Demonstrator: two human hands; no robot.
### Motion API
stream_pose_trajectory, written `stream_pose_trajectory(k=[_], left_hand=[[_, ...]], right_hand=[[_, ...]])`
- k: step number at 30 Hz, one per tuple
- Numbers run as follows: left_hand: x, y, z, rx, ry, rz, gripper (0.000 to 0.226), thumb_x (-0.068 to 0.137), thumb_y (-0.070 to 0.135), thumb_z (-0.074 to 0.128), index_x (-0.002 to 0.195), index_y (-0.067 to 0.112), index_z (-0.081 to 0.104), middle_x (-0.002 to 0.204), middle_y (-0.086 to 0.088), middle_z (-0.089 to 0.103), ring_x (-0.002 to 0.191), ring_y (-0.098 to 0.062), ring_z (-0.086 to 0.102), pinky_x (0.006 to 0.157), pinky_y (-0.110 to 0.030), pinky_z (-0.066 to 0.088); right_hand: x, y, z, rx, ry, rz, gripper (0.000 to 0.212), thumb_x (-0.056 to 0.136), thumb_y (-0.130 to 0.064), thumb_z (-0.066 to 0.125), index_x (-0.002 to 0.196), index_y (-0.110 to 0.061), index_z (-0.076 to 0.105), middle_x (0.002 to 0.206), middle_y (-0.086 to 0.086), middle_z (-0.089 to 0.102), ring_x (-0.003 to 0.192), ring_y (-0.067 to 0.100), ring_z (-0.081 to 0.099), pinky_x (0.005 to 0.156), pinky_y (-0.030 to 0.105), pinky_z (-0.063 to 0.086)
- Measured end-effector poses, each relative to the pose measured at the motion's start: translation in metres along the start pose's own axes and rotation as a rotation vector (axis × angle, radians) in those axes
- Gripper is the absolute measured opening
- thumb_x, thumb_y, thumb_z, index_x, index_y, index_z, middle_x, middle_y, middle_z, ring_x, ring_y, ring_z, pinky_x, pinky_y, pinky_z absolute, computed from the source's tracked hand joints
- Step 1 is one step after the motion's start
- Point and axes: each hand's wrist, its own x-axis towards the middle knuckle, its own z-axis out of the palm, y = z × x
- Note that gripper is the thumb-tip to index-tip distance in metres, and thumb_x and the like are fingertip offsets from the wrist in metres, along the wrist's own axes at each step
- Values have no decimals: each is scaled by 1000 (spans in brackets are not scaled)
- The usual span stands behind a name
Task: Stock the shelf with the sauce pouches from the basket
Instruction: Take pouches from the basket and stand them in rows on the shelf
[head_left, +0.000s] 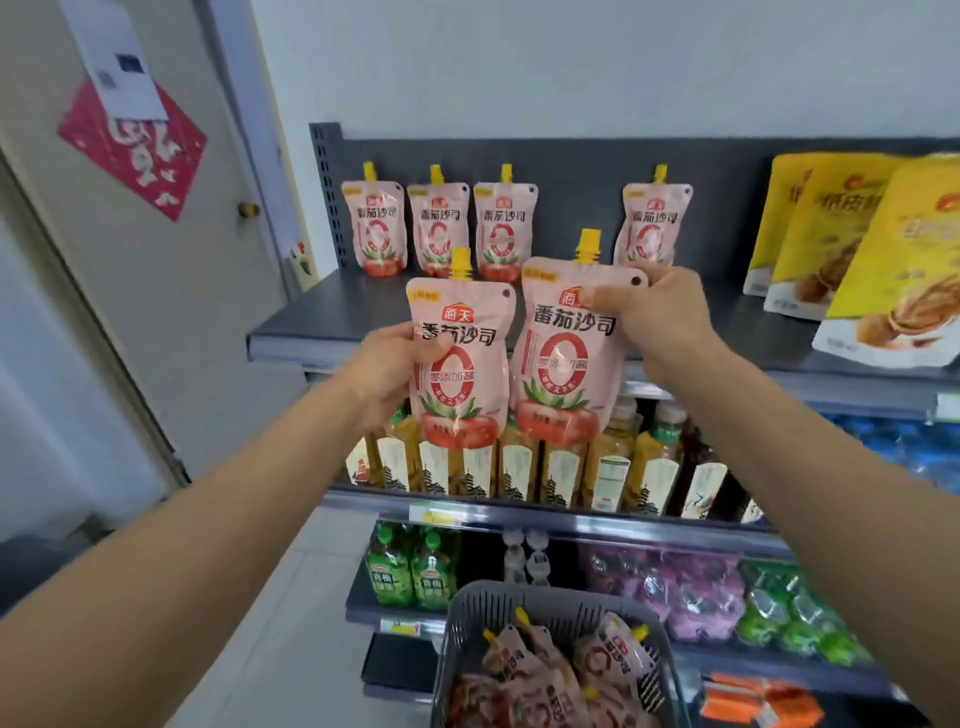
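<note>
Grey top shelf (322, 306) holds four tomato sauce pouches (498, 228) as your left hand (387, 371) grips a fifth pouch (460, 374) and right hand (667, 322) pinches a sixth pouch (563, 358) before it, more waiting in the basket (467, 613).

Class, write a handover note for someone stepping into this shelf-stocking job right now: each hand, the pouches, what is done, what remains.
Left hand grips one sauce pouch by its side; right hand pinches a second pouch at its top corner. Both are held up before the top shelf.
Done: four pouches stand at the shelf's back, with a gap before the rightmost.
Left: place these two, then the more pouches lying in the grey basket.
</note>
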Motion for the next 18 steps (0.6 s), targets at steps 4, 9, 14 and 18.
stream_pose_trajectory(k=[4,9,14,18], left_hand=[[18,36,-28,51,57,99,17,89,7,55,101,11,66,92,-3,74,78,-16,72,59,-26,57],[60,65,-73,54,126,166,12,89,6,55,90,12,64,75,3,75,67,-13,72,55,-24,57],[110,79,-123,40,149,197,13,88,4,55,92,11,65,77,1,75,66,-13,72,51,-23,55],[152,82,-150,31,168,182,13,88,3,56,91,12,65,84,-1,72,64,-13,72,48,-22,54]], right_hand=[[29,-28,32,29,6,-50,17,74,-6,74,79,-16,61,65,-3,74,61,14,72,51,27,57],[70,-39,79,3,37,-142,18,75,-7,73,76,-20,61,75,-2,73,60,12,72,51,25,57],[117,-34,132,-31,30,-155,19,76,-5,72,76,-19,59,71,-3,71,55,11,71,46,23,54],[154,-21,168,-71,21,-141,14,77,-6,71,85,-14,62,80,3,72,60,15,72,48,26,56]])
